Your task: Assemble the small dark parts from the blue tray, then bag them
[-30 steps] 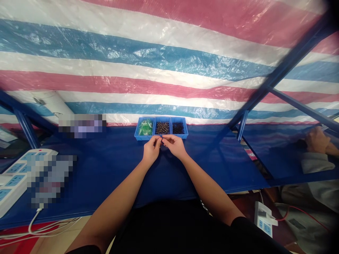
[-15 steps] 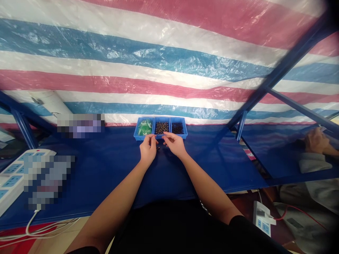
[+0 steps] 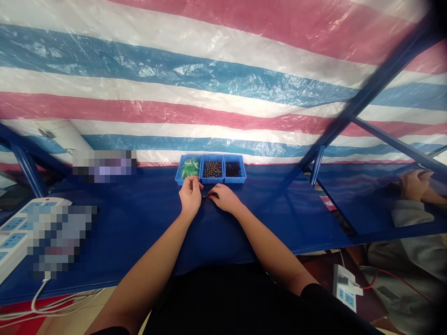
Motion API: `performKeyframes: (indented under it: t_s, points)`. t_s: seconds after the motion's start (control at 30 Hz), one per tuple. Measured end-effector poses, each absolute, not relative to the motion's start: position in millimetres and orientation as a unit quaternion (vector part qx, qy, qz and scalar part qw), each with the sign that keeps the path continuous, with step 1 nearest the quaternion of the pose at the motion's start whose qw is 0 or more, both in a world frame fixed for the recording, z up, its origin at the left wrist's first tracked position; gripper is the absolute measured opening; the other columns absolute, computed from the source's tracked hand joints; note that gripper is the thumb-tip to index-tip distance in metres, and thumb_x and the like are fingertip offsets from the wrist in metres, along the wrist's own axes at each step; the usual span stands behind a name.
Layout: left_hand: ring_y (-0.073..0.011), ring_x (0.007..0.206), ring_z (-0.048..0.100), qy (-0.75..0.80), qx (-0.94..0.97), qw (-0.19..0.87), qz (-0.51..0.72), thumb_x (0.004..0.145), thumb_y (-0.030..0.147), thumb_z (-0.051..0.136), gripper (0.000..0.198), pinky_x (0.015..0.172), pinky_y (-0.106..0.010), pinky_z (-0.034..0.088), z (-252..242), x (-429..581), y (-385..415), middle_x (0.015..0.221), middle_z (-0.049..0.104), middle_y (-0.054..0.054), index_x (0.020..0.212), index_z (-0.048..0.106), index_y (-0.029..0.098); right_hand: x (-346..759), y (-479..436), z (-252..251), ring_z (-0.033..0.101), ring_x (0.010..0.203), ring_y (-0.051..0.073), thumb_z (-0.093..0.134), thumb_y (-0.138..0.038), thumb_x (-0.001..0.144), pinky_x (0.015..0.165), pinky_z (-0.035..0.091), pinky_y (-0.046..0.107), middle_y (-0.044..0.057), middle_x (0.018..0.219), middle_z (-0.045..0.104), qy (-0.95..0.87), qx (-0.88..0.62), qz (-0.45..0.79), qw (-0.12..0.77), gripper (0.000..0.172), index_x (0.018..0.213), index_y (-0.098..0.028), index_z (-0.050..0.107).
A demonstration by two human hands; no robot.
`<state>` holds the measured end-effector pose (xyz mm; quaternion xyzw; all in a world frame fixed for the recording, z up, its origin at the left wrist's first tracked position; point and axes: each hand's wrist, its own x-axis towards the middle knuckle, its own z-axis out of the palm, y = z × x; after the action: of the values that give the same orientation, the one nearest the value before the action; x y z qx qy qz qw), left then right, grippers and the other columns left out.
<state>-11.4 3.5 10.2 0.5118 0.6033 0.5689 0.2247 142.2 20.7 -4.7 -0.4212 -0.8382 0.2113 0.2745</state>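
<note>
My left hand (image 3: 191, 196) is raised just in front of the left blue bin, thumb and fingertips pinched together. Whatever it holds is too small to make out. To its right, my right hand (image 3: 225, 197) is closed at the fingertips round a small dark, thin object (image 3: 206, 197) low over the tabletop; its kind does not show. Beyond both hands stand three joined blue bins. Green pieces (image 3: 190, 166) fill the left one, small brass-coloured metal parts (image 3: 213, 168) the middle one, and small black parts (image 3: 233, 169) the right one.
A white power strip (image 3: 14, 237) and a blurred-out device (image 3: 64, 237) with a white cable lie at left on the blue table (image 3: 139, 232). Blue metal posts (image 3: 317, 166) frame both sides. At far right are another person's hands (image 3: 415, 186). A striped sheet hangs behind.
My right hand has come down and back from the middle bin's front edge, its fingers closing on the small dark object. My left hand has shifted slightly left, still pinched.
</note>
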Motion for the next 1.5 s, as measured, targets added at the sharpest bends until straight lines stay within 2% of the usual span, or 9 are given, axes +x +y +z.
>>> performKeyframes:
  t_s: [0.13,0.23,0.3,0.47,0.67,0.87,1.5]
  points:
    - [-0.0142,0.069,0.062,0.614,0.49,0.264,0.56,0.093,0.042,0.042,0.028,0.065,-0.024,0.047,1,-15,11,0.073,0.066,0.0,0.097,0.06,0.021,147,23,-1,0.065,0.08,0.017,0.063,-0.024,0.085,0.08,0.052,0.03,0.005,0.09,0.071,-0.772,-0.44,0.29,0.356,0.015,0.097,-0.019,0.071]
    - [-0.0161,0.075,0.065,0.605,0.513,0.313,0.523,0.09,0.041,0.047,0.026,0.067,-0.025,0.049,-6,-13,13,0.078,0.068,-0.002,0.097,0.061,0.021,147,25,0,0.068,0.079,0.016,0.063,-0.029,0.085,0.077,0.054,0.029,0.004,0.089,0.073,-0.691,-0.459,0.338,0.445,0.018,0.098,-0.02,0.07]
    - [-0.0163,0.075,0.065,0.588,0.552,0.323,0.495,0.089,0.039,0.05,0.025,0.067,-0.026,0.049,-7,-9,11,0.083,0.069,-0.002,0.101,0.062,0.021,146,25,0,0.068,0.078,0.017,0.065,-0.031,0.083,0.077,0.055,0.029,0.003,0.088,0.073,-0.661,-0.466,0.351,0.472,0.019,0.096,-0.019,0.071]
    - [-0.0156,0.075,0.064,0.56,0.636,0.286,0.447,0.088,0.037,0.052,0.021,0.073,-0.028,0.049,-2,-1,3,0.088,0.07,-0.001,0.099,0.062,0.022,146,26,1,0.069,0.08,0.017,0.065,-0.032,0.082,0.078,0.056,0.03,0.004,0.089,0.074,-0.641,-0.469,0.381,0.473,0.019,0.094,-0.02,0.072]
    - [-0.0154,0.078,0.065,0.544,0.649,0.265,0.461,0.089,0.037,0.051,0.022,0.073,-0.027,0.049,3,-2,1,0.089,0.07,-0.001,0.101,0.061,0.022,147,25,1,0.07,0.082,0.018,0.065,-0.033,0.082,0.082,0.056,0.031,0.004,0.091,0.074,-0.641,-0.482,0.378,0.462,0.021,0.095,-0.02,0.073]
    - [-0.0163,0.077,0.064,0.532,0.663,0.242,0.468,0.089,0.038,0.051,0.022,0.068,-0.026,0.048,8,-4,0,0.09,0.07,-0.002,0.098,0.065,0.023,147,26,-1,0.07,0.081,0.018,0.065,-0.038,0.082,0.08,0.057,0.033,0.005,0.091,0.074,-0.633,-0.47,0.394,0.471,0.024,0.096,-0.02,0.073]
    - [-0.0162,0.077,0.064,0.521,0.666,0.257,0.468,0.093,0.042,0.046,0.027,0.075,-0.027,0.048,11,-5,-1,0.086,0.069,-0.001,0.096,0.065,0.022,142,22,7,0.07,0.078,0.018,0.069,-0.04,0.077,0.074,0.059,0.032,0.007,0.09,0.073,-0.57,-0.411,0.502,0.503,0.035,0.103,-0.017,0.069]
